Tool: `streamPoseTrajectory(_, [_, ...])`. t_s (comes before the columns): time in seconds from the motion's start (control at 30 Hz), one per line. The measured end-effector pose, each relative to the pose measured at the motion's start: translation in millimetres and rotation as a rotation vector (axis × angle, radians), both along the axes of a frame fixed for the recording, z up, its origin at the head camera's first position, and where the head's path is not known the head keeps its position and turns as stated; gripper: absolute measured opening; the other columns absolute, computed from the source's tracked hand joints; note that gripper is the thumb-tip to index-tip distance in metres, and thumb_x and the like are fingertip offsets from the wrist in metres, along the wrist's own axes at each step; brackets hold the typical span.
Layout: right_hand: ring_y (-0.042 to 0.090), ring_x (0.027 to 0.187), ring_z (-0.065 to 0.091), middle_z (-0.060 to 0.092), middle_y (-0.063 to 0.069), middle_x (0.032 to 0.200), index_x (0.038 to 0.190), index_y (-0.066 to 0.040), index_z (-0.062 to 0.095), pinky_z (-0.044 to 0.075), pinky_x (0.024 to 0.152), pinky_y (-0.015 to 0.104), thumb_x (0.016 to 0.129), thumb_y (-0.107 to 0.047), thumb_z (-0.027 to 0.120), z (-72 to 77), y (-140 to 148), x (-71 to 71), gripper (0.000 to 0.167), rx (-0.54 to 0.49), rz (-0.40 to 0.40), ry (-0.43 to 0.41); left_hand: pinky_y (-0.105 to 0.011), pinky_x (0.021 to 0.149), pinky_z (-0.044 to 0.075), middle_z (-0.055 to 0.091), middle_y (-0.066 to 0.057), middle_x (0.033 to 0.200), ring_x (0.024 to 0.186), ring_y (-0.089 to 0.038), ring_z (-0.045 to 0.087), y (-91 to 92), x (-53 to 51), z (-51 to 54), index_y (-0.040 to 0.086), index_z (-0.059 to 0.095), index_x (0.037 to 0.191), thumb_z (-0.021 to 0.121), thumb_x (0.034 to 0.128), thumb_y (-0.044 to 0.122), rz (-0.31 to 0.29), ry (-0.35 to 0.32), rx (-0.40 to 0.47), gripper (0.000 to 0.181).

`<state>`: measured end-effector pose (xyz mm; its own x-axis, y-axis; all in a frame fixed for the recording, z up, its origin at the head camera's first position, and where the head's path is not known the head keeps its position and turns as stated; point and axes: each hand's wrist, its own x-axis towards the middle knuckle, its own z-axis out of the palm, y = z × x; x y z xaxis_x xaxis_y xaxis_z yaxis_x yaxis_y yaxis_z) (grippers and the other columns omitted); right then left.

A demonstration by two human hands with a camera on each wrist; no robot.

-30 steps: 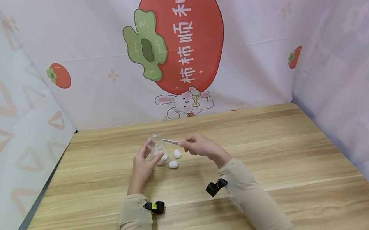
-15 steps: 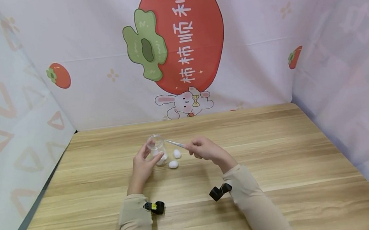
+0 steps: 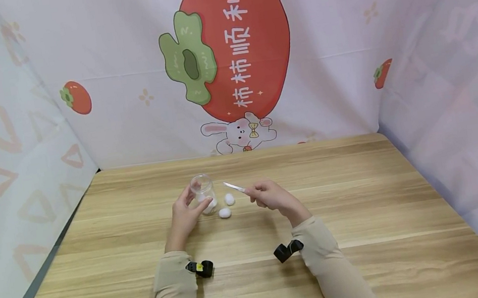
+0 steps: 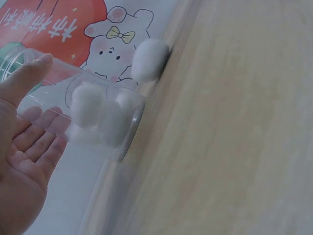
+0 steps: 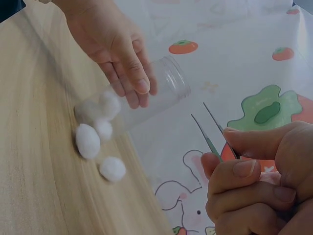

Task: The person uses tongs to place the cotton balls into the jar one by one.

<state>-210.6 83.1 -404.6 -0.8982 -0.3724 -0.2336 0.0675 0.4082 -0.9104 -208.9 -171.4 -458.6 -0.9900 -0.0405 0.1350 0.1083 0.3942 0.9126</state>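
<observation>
My left hand [image 3: 186, 216] grips a clear, lidless jar [image 3: 209, 192], thumb on one side and fingers on the other. The jar stands upright on the table with several white cotton balls [image 4: 87, 105] at its bottom. Two loose cotton balls lie just right of it: one farther back [image 3: 230, 199], one nearer [image 3: 225, 213]. My right hand [image 3: 274, 198] pinches metal tweezers [image 3: 235, 187] above the table, right of the jar's mouth. In the right wrist view the tweezer tips [image 5: 192, 116] are spread, with nothing between them.
The wooden table [image 3: 366, 202] runs back to a printed cloth backdrop [image 3: 326, 81], with cloth walls on both sides. Black wrist cameras [image 3: 207, 268] sit at both cuffs.
My right hand has drawn back right and slightly toward me, taking the tweezers away from the jar's mouth. The left hand, the jar and the loose cotton balls stay put.
</observation>
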Motion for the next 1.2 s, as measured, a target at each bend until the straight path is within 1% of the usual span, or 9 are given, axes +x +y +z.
streamPoseTrajectory(0.2, [0.006, 0.043, 0.024, 0.037, -0.007, 0.049, 0.081, 0.004, 0.055, 0.018, 0.04, 0.017, 0.1, -0.024, 0.049, -7.6, 4, -0.3, 0.035, 0.004, -0.003, -0.01, -0.042, 0.119, 0.039, 0.047, -0.018, 0.148, 0.135, -0.037, 0.048, 0.4, 0.1, -0.8, 0.003, 0.039, 0.145, 0.076, 0.0835, 0.02, -0.001, 0.001, 0.009, 0.074])
streamPoseTrajectory(0.3, [0.005, 0.044, 0.024, 0.038, -0.007, 0.05, 0.08, 0.003, 0.056, 0.018, 0.039, 0.017, 0.1, -0.025, 0.05, -13.1, 6, -1.2, 0.035, 0.018, -0.008, -0.017, -0.042, 0.12, 0.039, 0.047, -0.018, 0.147, 0.135, -0.036, 0.048, 0.4, 0.4, -1.0, 0.003, 0.039, 0.145, 0.075, 0.0836, 0.019, -0.003, 0.004, 0.018, 0.073])
streamPoseTrajectory(0.47, [0.005, 0.045, 0.028, 0.04, -0.007, 0.051, 0.08, 0.002, 0.058, 0.019, 0.04, 0.016, 0.099, -0.027, 0.052, -20.6, 6, -1.4, 0.036, 0.051, -0.032, -0.069, -0.042, 0.119, 0.04, 0.048, -0.019, 0.147, 0.135, -0.036, 0.048, 0.7, 0.1, -1.5, 0.003, 0.039, 0.145, 0.076, 0.0833, 0.019, -0.002, 0.006, 0.022, 0.074])
streamPoseTrajectory(0.57, [0.006, 0.047, 0.03, 0.04, -0.007, 0.051, 0.081, 0.003, 0.06, 0.021, 0.042, 0.017, 0.099, -0.028, 0.053, -25.1, 6, -1.8, 0.036, 0.075, -0.033, -0.093, -0.042, 0.119, 0.04, 0.047, -0.019, 0.147, 0.135, -0.036, 0.048, 0.8, -0.3, -1.7, 0.002, 0.038, 0.146, 0.076, 0.0835, 0.019, -0.001, 0.003, 0.018, 0.075])
streamPoseTrajectory(0.7, [0.008, 0.049, 0.032, 0.041, -0.006, 0.052, 0.083, 0.005, 0.061, 0.024, 0.045, 0.017, 0.098, -0.028, 0.054, -32.2, 8, -3.2, 0.037, 0.089, -0.015, -0.098, -0.042, 0.12, 0.039, 0.046, -0.019, 0.148, 0.135, -0.036, 0.048, 1.3, 0.2, -0.3, 0.002, 0.038, 0.146, 0.075, 0.0839, 0.019, 0.001, 0.003, 0.014, 0.074])
streamPoseTrajectory(0.83, [0.008, 0.049, 0.032, 0.041, -0.006, 0.052, 0.08, 0.002, 0.061, 0.025, 0.046, 0.017, 0.097, -0.028, 0.056, -37.6, 9, -3.1, 0.034, 0.102, 0.003, -0.114, -0.043, 0.119, 0.039, 0.045, -0.021, 0.148, 0.135, -0.037, 0.048, 0.8, -0.1, -1.6, 0.001, 0.037, 0.146, 0.075, 0.0835, 0.019, 0.002, 0.01, 0.003, 0.075])
streamPoseTrajectory(0.97, [0.008, 0.047, 0.032, 0.04, -0.005, 0.05, 0.077, -0.002, 0.059, 0.023, 0.044, 0.018, 0.097, -0.029, 0.056, -41.5, 9, -2.1, 0.034, 0.138, 0.03, -0.124, -0.044, 0.119, 0.04, 0.051, -0.022, 0.142, 0.132, -0.037, 0.051, 0.1, -1.4, -4.0, 0.0, 0.041, 0.143, 0.076, 0.083, 0.017, -0.002, 0.037, 0.015, 0.072])
streamPoseTrajectory(1.07, [0.008, 0.047, 0.032, 0.04, -0.004, 0.05, 0.076, -0.001, 0.059, 0.023, 0.045, 0.018, 0.097, -0.029, 0.056, -43.6, 10, -0.9, 0.035, 0.151, 0.049, -0.125, -0.045, 0.119, 0.04, 0.055, -0.024, 0.138, 0.13, -0.037, 0.053, 0.2, -1.8, -5.0, 0.0, 0.044, 0.141, 0.075, 0.0833, 0.016, -0.005, 0.055, 0.029, 0.067])
streamPoseTrajectory(1.2, [0.008, 0.048, 0.034, 0.039, -0.004, 0.049, 0.075, -0.002, 0.059, 0.024, 0.045, 0.018, 0.098, -0.028, 0.056, -45.5, 11, 0.9, 0.035, 0.148, 0.064, -0.131, -0.045, 0.119, 0.04, 0.056, -0.023, 0.137, 0.13, -0.036, 0.053, 0.6, -1.4, -5.0, 0.001, 0.044, 0.141, 0.076, 0.083, 0.016, 0.001, 0.055, 0.033, 0.068])
